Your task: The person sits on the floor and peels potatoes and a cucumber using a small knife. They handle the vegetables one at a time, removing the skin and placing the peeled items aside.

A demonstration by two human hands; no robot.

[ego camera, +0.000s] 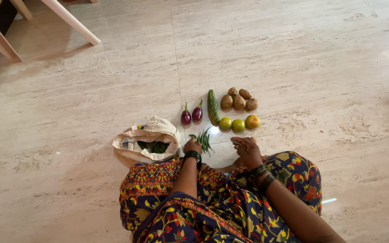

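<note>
Down on the pale stone floor (pixel 293 54), the person sits cross-legged in a bright patterned garment, and the produce is laid out in tidy groups ahead of the knees. The left hand (pixel 192 146) is on the bunch of green chillies (pixel 203 140), fingers curled over the stem ends, pressing or gripping them against the floor; the pods fan out toward twelve o'clock from the knuckles. Whether the fingers truly clasp the bunch or just rest on it I cannot tell, the hand covers that part.

The right hand (pixel 247 150) sits at three o'clock of the chillies, half curled, with something small and pale at the fingertips; too small to name, so I cannot say whether it holds anything.

Look at the sorting: like lies with like. Two purple brinjals (pixel 191 114) side by side at eleven o'clock of the chillies, a long green cucumber (pixel 213 107) just beside them, then a touching cluster of brown potatoes (pixel 239 101), and below those a row of three round fruits (pixel 238 123), two green, one orange-yellow. Each kind is kept apart and within arm's reach.

At nine o'clock of the left hand, the cloth bag (pixel 147 141) slumps open, its rim rolled down so the contents are easy to reach. Dark green leaves show inside; what lies beneath them is hidden.

Top left, pale wooden furniture legs (pixel 70 20) are cut off by the frame.
</note>
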